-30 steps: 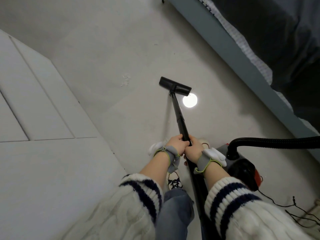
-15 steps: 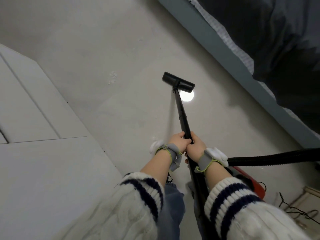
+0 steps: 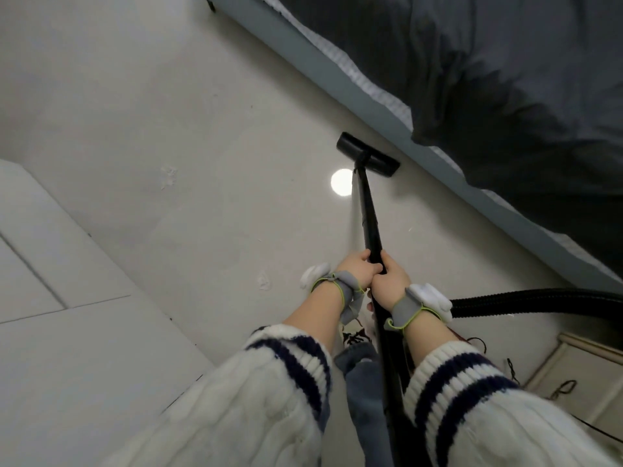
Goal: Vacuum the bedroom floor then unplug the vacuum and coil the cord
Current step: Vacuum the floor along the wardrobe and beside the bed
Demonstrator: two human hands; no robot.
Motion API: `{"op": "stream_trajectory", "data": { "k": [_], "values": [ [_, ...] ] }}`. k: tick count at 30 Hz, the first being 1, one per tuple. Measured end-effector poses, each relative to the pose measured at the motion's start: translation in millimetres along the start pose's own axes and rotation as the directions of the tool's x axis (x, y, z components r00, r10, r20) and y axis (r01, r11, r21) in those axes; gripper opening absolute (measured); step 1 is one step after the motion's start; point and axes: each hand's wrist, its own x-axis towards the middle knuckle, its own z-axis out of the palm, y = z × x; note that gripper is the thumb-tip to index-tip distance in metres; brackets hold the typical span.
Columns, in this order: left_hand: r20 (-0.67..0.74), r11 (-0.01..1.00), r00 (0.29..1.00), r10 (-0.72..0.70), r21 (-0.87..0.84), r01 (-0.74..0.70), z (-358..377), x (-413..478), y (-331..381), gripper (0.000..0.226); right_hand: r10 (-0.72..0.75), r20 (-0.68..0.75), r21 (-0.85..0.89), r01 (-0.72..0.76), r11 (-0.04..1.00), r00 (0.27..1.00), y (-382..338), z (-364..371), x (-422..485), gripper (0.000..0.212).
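a: where's the vacuum head (image 3: 368, 156)?
b: flat on the floor (image 3: 202, 146), just beside the bed frame (image 3: 337, 74). the left hand (image 3: 356, 272) and right hand (image 3: 391, 281) both wrap the black wand (image 3: 369, 224), touching each other.
a: any tip?
b: i'd slide the head parallel to the frame, flat and slow, minding the hose (image 3: 539, 299) and cord (image 3: 511, 367) lying at the right.

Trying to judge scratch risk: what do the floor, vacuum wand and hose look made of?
Floor: a pale, smooth, glossy hard surface, perhaps polished tile or sealed concrete; it mirrors a round glare.
Wand: a black satin tube with a joint; plastic or painted metal, cannot tell.
Hose: black flexible plastic, judging by its ridges and curve.
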Motion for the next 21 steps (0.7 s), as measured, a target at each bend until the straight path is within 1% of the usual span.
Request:
{"op": "stream_trajectory", "data": {
  "k": [5,8,10,14,18,21],
  "values": [
    [0.038,0.998,0.999,0.001,0.066,-0.003,34.0,12.7,22.0,0.047,-0.002,-0.052,0.016,0.003,1.0,0.999,7.6,-37.0,4.4,0.06],
    [0.044,0.998,0.999,-0.01,0.065,0.007,43.0,13.7,27.1,0.048,-0.013,-0.034,-0.012,0.012,1.0,0.999,9.7,-51.2,5.0,0.058],
    [0.028,0.998,0.999,-0.032,0.053,0.031,45.9,13.1,26.4,0.05,0.027,-0.009,0.035,-0.026,0.999,1.0,10.8,-53.3,6.6,0.062],
    [0.012,0.997,0.997,-0.073,0.027,0.073,46.5,8.1,16.5,0.054,0.08,0.011,0.034,-0.081,0.996,0.997,19.0,-44.0,5.5,0.068],
    [0.018,0.996,0.996,-0.084,0.015,0.083,41.1,0.5,-6.5,0.053,0.111,0.018,0.055,-0.112,0.992,0.994,27.8,-23.8,-5.9,0.068],
    [0.045,0.997,0.996,-0.08,0.01,0.08,34.7,-10.2,-33.5,0.055,0.099,-0.001,0.008,-0.099,0.995,0.995,37.5,-2.8,-22.7,0.066]
  ]
}}
